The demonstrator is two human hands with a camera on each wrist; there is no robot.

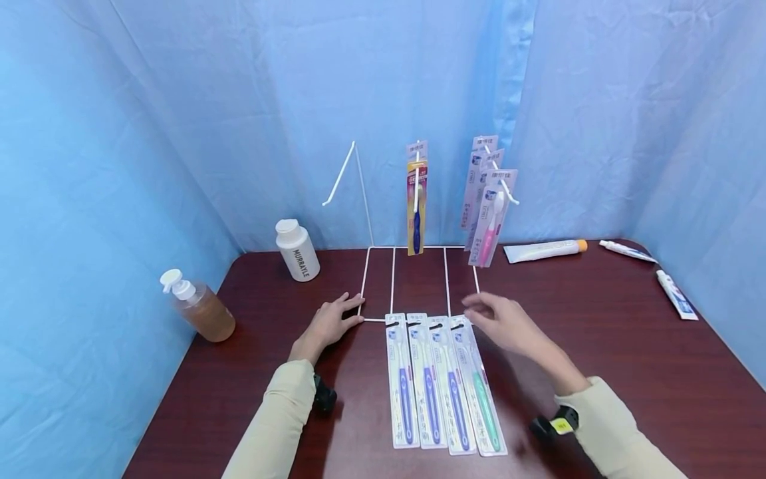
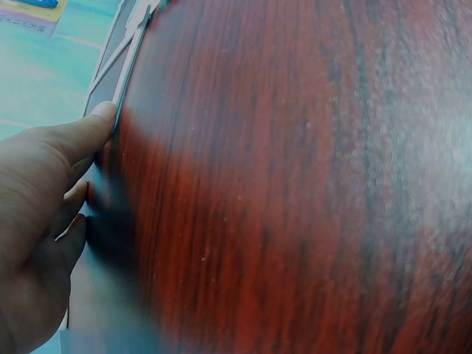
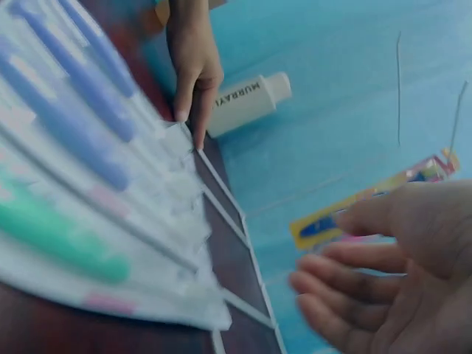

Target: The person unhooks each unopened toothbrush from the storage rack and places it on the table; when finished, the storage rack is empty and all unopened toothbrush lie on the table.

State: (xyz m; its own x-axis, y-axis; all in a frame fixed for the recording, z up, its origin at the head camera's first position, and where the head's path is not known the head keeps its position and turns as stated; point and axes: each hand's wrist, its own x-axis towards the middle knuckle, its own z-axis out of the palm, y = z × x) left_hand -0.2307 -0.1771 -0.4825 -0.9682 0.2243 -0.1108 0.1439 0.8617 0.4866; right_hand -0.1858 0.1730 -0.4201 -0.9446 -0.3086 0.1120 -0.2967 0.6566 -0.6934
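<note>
Several packaged toothbrushes lie side by side on the table, three with purple handles, such as the leftmost purple toothbrush (image 1: 405, 399), and a green toothbrush (image 1: 486, 409) at the right end. Behind them stands a white wire display rack (image 1: 393, 279) with hooks. My left hand (image 1: 328, 326) rests at the rack's front left corner, its thumb touching the wire in the left wrist view. Close to the top of the green toothbrush's pack, my right hand (image 1: 501, 320) is raised with loosely bent fingers and holds nothing. In the right wrist view its palm (image 3: 428, 287) shows.
One yellow-and-red toothbrush pack (image 1: 417, 206) hangs on the middle hook, and three packs, a pink toothbrush (image 1: 493, 219) foremost, on the right one. The left hook (image 1: 339, 174) is bare. A white bottle (image 1: 298, 251), a pump bottle (image 1: 200, 307) and toothpaste tubes (image 1: 546, 251) stand or lie around.
</note>
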